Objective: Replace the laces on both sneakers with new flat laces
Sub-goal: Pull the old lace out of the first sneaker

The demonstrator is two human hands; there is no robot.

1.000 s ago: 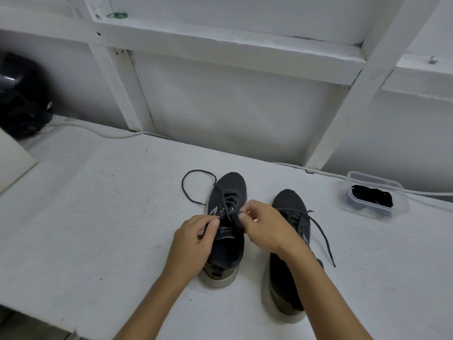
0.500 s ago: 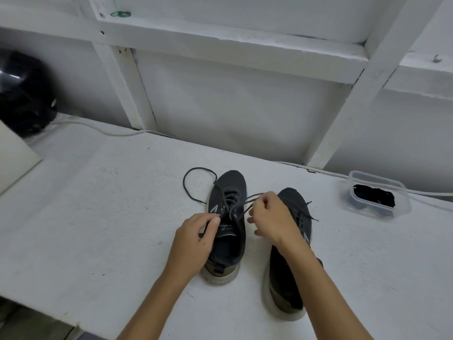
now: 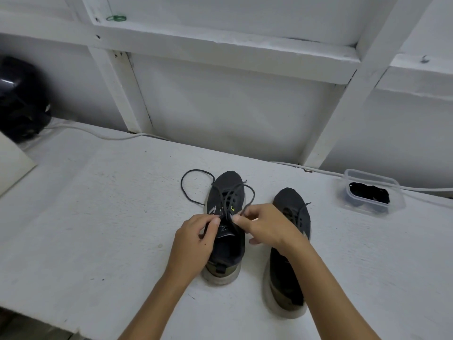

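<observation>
Two dark sneakers stand side by side on the white table (image 3: 85,229), toes pointing away. On the left sneaker (image 3: 226,192), a dark round lace (image 3: 188,192) is loosened and loops out onto the table to the left. My left hand (image 3: 193,239) grips the left side of that sneaker near the tongue, thumb on top. My right hand (image 3: 264,225) pinches the lace at the upper eyelets, with a loop rising from its fingers. My right forearm partly covers the right sneaker (image 3: 291,209), which is still laced.
A clear plastic tub (image 3: 375,192) with black laces inside sits at the back right. A white cable (image 3: 98,133) runs along the wall's foot. A black helmet-like object (image 3: 19,99) and a pale board (image 3: 12,163) lie at the far left. The table's front edge is close.
My right hand pulled the lace out to the right, then came back to the left sneaker's eyelets. The lace end that lay across the right sneaker is gone from there.
</observation>
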